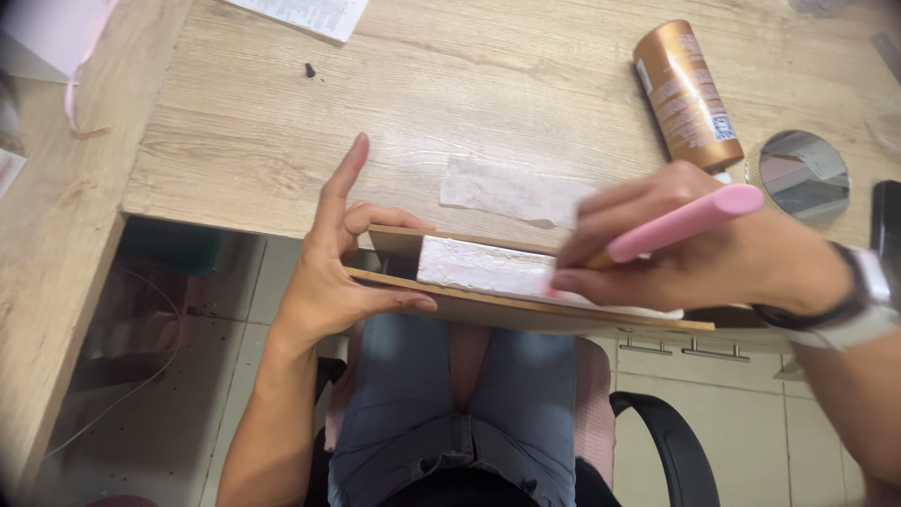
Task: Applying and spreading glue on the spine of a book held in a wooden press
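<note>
A board (526, 314) jutted out from the desk's (253, 131) near edge, over the person's lap. The left hand (328, 272) gripped the board's left end; the right hand (685, 249), with a marker (680, 222), rested on its right part. Behind it lay a tissue (511, 192); toward the far right corner, a can (685, 94), a mirror (804, 174) beside it.

This looks like a home desk corner used for crafts or grooming. A light wood-grain tabletop (282, 122) carries a bronze cosmetic bottle (687, 94), a small round mirror (803, 175) and a printed sheet (305, 14). Below are a black swivel chair (671, 446), pale floor tiles (741, 432) and cabinet drawers with metal handles (715, 353).
</note>
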